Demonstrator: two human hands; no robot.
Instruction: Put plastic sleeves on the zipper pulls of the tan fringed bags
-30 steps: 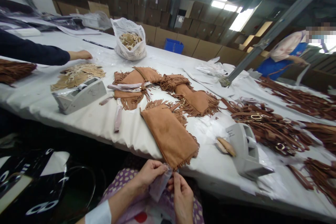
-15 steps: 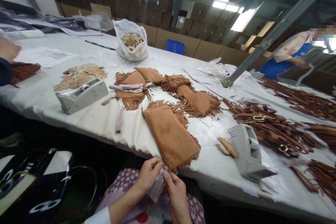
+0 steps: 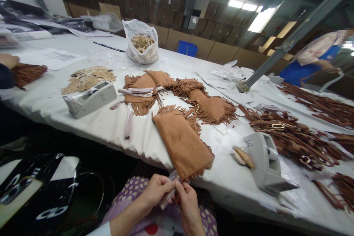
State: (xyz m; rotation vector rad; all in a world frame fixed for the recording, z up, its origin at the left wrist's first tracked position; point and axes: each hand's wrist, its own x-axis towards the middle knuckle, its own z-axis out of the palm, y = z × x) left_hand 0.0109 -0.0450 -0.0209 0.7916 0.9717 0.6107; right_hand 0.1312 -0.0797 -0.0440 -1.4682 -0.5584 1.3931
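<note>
A tan suede pouch [image 3: 182, 142] with fringed edges lies flat on the table, one corner over the front edge. Beside that corner, my left hand [image 3: 156, 191] pinches a strip of translucent wrapping [image 3: 166, 201]. My right hand [image 3: 188, 201] is closed on the same wrapping from the other side, thumb and forefinger meeting near the pouch corner. What lies inside the wrapping cannot be made out. Behind the pouch are a fringed brown bag [image 3: 208, 107] and another bag [image 3: 143, 84] with pale wrapped strips [image 3: 128, 121].
Grey tape dispensers stand at the left [image 3: 92, 97] and right [image 3: 265, 164]. Brown straps with gold buckles [image 3: 287, 132] pile up at the right. Tan cut pieces [image 3: 90, 77] and a plastic bag [image 3: 142, 42] sit farther back. Another person's hand [image 3: 9, 60] touches brown fringe at far left.
My fingers have shifted slightly on the wrapping, which now looks more bunched and rises beside the pouch corner. The view has moved a little. At far left, the other person's hand is lower, on the fringe.
</note>
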